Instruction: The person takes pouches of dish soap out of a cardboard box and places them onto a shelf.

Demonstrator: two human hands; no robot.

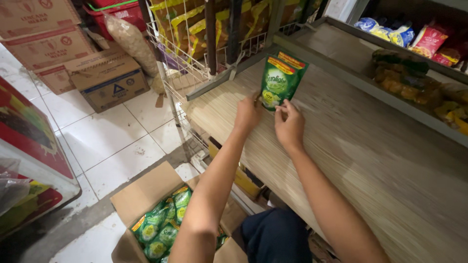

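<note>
Fingertips of the left hand (247, 114) and right hand (289, 125) are pinching the lower corners of a green pouch (280, 80), though the backs of the hands are hiding the actual contact. Above the fingers, the pouch is standing upright on the wooden shelf (370, 160). An open carton (141, 195) of similar pouches is sitting below, partly cut off by the left forearm.

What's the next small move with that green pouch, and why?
Probably let go and pull both hands back: the green pouch already stands upright on the wooden shelf, left hand and right hand pinching its bottom corners.
</note>
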